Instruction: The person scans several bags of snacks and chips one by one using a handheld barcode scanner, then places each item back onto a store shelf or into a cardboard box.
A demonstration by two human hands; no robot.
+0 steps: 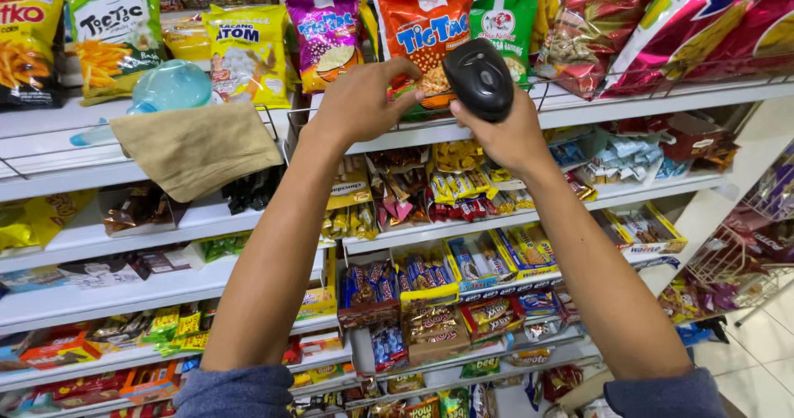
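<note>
My right hand (504, 133) holds a black handheld barcode scanner (481, 77), its head turned toward the top shelf. My left hand (360, 100) grips the lower edge of an orange snack bag (422, 29) that stands on the top white wire-front shelf (662, 95). The scanner sits just to the right of that bag, almost touching it. Both forearms reach up and forward from blue sleeves at the bottom of the view.
A purple bag (324, 38), a yellow bag (246, 50) and a green bag (116, 29) stand to the left. A tan cloth (194, 147) and a pale blue spray bottle (169, 87) lie on the upper left shelf. Lower shelves hold several candy boxes (430, 281).
</note>
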